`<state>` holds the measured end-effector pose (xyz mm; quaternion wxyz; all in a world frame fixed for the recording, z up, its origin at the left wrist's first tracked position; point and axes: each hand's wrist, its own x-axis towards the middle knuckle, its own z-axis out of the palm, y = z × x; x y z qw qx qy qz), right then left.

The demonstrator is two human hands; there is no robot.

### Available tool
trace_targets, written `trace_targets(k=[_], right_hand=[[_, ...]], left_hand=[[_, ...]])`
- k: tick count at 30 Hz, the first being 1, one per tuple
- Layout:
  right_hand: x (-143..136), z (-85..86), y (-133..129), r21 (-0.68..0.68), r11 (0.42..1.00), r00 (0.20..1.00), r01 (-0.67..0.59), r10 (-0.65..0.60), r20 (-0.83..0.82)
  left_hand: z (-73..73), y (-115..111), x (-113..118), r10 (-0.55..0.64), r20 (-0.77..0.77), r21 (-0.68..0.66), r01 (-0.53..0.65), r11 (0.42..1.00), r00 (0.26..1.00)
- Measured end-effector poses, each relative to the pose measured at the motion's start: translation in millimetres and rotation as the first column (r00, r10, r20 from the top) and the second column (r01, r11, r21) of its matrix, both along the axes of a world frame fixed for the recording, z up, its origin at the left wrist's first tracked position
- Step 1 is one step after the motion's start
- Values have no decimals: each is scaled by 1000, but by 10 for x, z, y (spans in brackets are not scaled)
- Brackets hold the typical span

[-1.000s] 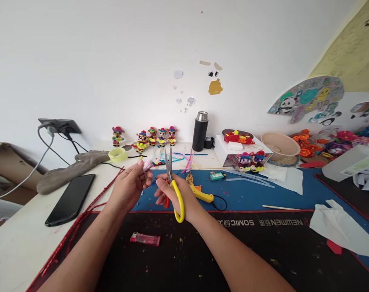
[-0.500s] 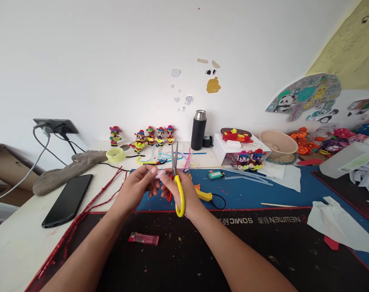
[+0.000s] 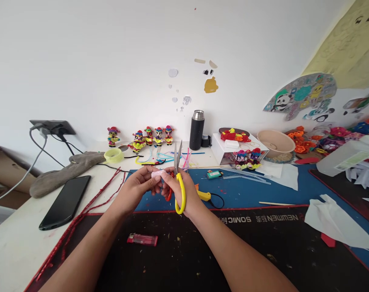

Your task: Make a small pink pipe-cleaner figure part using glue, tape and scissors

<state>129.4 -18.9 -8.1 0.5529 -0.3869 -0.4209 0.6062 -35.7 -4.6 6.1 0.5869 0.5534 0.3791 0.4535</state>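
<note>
I had the pale pink piece (image 3: 158,174) between the two hands, its left end pinched by the thumb and fingers of the left hand (image 3: 142,181) and its right end touching the right thumb. Its long axis ran crosswise, from one hand to the other, nearly level; I couldn't tell one end from the other for a direction.

My right hand (image 3: 184,188) was closed around the scissors (image 3: 176,165), fingers curled, with the yellow handle loop against the thumb side. The blades, slightly parted, rose just right of the pink piece and pointed away from me, their long axis roughly square to it.

The glue gun (image 3: 205,196) lay just right of the right hand, the lighter (image 3: 142,239) nearer me than both hands, and the red cords (image 3: 91,200) left of the left hand.
</note>
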Motion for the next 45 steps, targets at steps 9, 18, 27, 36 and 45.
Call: trace_targets(k=[9,18,27,36,45], right_hand=[[14,29,-20,-60,998,999,-15,12,-45],[23,29,-14,-69,997,997,-23,19,-70],[-26,-49,-9,-83,995,997,-57,52,-64],[-36,-31,-52,-31,999,998,-43,44,44],[-61,5,-69,-31,998,994,-50,52,92]], left_hand=[[83,-14,21,69,-28,0,-70,998,997],[45,-10,17,8,-83,41,-5,999,997],[50,-29,19,119,-56,37,-117,992,991],[65,-2,4,169,6,-59,-168,984,986],[54,-25,12,130,-10,-35,-130,991,991]])
